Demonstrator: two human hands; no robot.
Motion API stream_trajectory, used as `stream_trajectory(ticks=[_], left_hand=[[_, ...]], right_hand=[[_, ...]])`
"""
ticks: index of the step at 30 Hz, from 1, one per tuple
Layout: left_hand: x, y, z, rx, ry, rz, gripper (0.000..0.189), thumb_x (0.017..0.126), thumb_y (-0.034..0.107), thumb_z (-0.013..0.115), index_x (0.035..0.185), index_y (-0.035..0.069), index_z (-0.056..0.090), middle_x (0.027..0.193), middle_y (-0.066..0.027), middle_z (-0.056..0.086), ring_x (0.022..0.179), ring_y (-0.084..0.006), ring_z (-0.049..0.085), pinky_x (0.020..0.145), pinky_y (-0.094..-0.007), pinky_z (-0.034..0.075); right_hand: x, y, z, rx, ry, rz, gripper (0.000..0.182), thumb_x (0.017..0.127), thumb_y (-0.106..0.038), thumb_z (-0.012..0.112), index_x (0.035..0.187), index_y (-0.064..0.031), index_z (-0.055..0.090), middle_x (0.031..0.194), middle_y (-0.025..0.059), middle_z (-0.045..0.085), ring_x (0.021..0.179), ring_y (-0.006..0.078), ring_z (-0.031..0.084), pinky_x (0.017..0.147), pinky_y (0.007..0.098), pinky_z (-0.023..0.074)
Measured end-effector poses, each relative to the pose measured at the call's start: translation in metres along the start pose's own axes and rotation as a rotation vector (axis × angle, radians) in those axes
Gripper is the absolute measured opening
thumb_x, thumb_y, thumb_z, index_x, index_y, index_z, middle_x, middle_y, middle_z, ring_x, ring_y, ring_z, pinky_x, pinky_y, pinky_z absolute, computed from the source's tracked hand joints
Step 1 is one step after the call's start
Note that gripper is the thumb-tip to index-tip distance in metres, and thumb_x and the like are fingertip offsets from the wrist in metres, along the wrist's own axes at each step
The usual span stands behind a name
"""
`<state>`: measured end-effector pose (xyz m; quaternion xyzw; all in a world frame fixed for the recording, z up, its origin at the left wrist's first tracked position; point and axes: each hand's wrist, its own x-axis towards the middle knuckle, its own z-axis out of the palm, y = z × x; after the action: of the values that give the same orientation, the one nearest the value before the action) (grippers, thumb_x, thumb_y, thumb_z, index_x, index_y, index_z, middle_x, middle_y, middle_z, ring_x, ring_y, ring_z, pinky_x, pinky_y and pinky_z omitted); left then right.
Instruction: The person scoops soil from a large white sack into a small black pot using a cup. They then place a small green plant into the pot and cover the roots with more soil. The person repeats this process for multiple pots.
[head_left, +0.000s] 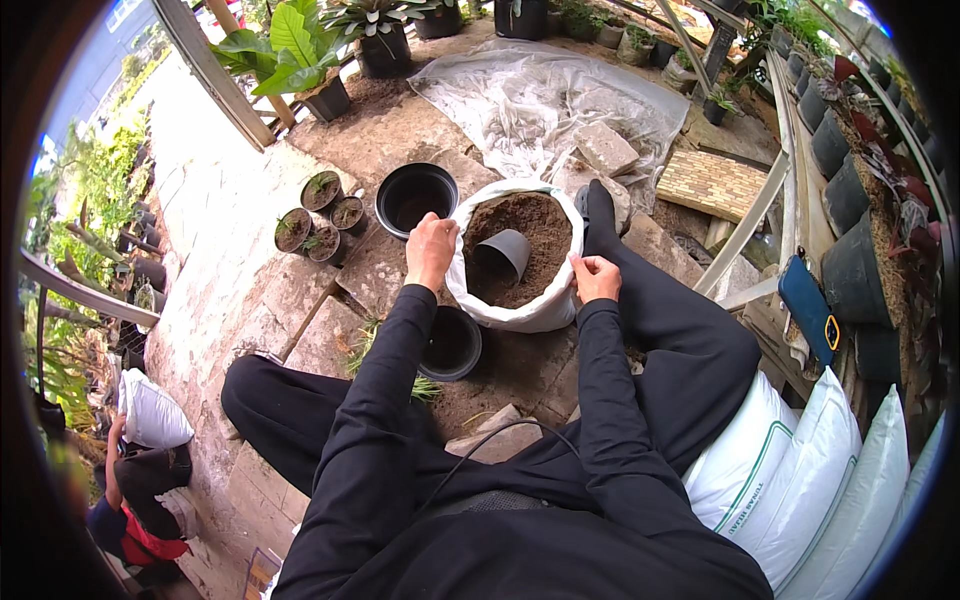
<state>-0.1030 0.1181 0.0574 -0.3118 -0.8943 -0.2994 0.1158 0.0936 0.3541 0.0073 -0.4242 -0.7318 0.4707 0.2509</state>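
Observation:
A white sack with its rim rolled down stands before me, holding dark brown potting soil. A small grey plastic pot lies tilted in that soil. My left hand is at the sack's left rim, its fingertips curled on the edge. On the opposite side my right hand pinches the rim between thumb and fingers. Beyond my left hand is a black plastic pot; its inside looks dark. Another black pot sits nearer me, partly covered by my left sleeve.
Several small potted seedlings cluster to the left on stone paving. Grass-like plants lie by my left forearm. Clear plastic sheeting and a brick lie ahead. Filled white sacks and a phone are right. Another person sits at left.

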Motion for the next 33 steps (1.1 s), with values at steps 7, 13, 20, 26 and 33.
stream_trajectory(ticks=[7, 13, 20, 26, 33], left_hand=[[-0.019, 0.017, -0.031, -0.036, -0.395, -0.182, 0.063, 0.072, 0.016, 0.076, 0.132, 0.008, 0.059, 0.107, -0.0243, 0.068, 0.103, -0.0395, 0.065, 0.092, -0.0462, 0.052], [-0.027, -0.007, -0.015, -0.369, -0.514, -0.394, 0.079, 0.072, -0.007, 0.058, 0.147, 0.014, 0.044, 0.103, -0.0208, 0.07, 0.097, -0.0299, 0.069, 0.085, -0.0403, 0.056], [-0.054, -0.028, -0.005, -1.059, -0.312, -0.857, 0.047, 0.085, -0.006, 0.063, 0.131, -0.001, 0.053, 0.075, -0.0131, 0.068, 0.07, -0.022, 0.069, 0.064, -0.035, 0.06], [-0.034, -0.021, -0.033, -0.799, -0.858, -0.7, 0.027, 0.089, 0.013, 0.072, 0.093, -0.013, 0.065, 0.079, -0.021, 0.071, 0.071, -0.0281, 0.074, 0.059, -0.0329, 0.062], [-0.029, -0.026, -0.026, -0.661, -0.9, -0.53, 0.027, 0.075, -0.001, 0.078, 0.101, -0.005, 0.069, 0.09, -0.0097, 0.072, 0.076, -0.018, 0.072, 0.069, -0.0291, 0.06]], right_hand=[[-0.044, -0.051, -0.017, -0.059, -0.301, 0.311, 0.046, 0.078, -0.027, 0.085, 0.082, 0.0146, 0.066, 0.072, 0.0163, 0.07, 0.057, 0.0185, 0.071, 0.045, 0.0273, 0.0546], [-0.065, -0.027, 0.001, 0.163, -0.623, 0.438, 0.023, 0.084, -0.008, 0.076, 0.095, 0.0106, 0.067, 0.09, 0.0152, 0.073, 0.074, 0.0227, 0.074, 0.052, 0.027, 0.0568], [-0.075, -0.003, 0.0, 0.569, -0.661, 0.676, 0.026, 0.091, -0.016, 0.072, 0.104, 0.0054, 0.064, 0.1, 0.0166, 0.072, 0.085, 0.0254, 0.073, 0.06, 0.0282, 0.0594], [-0.089, -0.034, 0.012, 0.428, -0.649, 0.657, 0.04, 0.088, -0.024, 0.076, 0.101, 0.0113, 0.061, 0.096, 0.0204, 0.071, 0.079, 0.0291, 0.074, 0.052, 0.0271, 0.0589], [-0.098, -0.025, 0.024, 0.565, -0.588, 0.635, 0.023, 0.081, 0.003, 0.075, 0.098, 0.0119, 0.061, 0.094, 0.0176, 0.069, 0.08, 0.0259, 0.071, 0.066, 0.0282, 0.0628]])
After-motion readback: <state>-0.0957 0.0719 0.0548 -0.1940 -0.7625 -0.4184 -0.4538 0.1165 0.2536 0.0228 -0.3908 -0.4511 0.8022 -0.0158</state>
